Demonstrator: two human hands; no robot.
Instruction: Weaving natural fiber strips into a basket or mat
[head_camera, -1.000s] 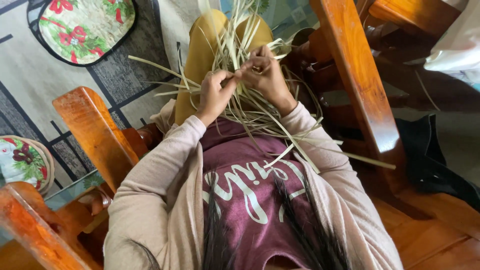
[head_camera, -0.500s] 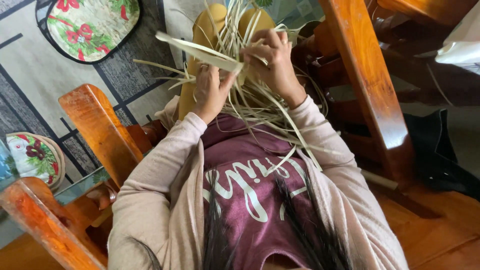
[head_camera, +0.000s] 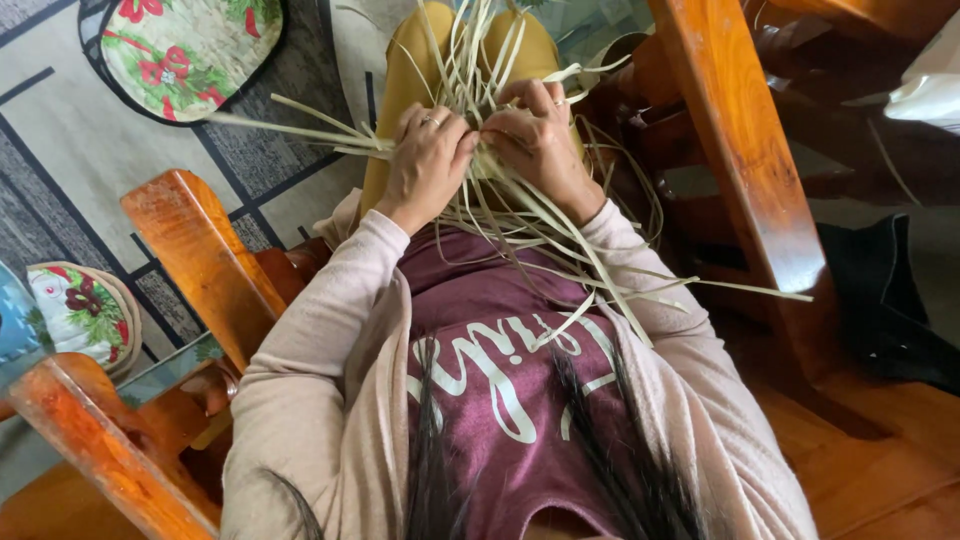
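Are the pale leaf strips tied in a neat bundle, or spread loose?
Spread loose: the pale leaf strips fan out in many directions from under both hands.

Wooden armrests (head_camera: 195, 255) flank both sides, loose straw strips (head_camera: 560, 250) clutter lap, floor probably open leftward.

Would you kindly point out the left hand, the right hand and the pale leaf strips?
left hand (head_camera: 425, 155), head view, on its back.
right hand (head_camera: 540, 140), head view, on its back.
pale leaf strips (head_camera: 560, 240), head view, on the loose strands over the lap.
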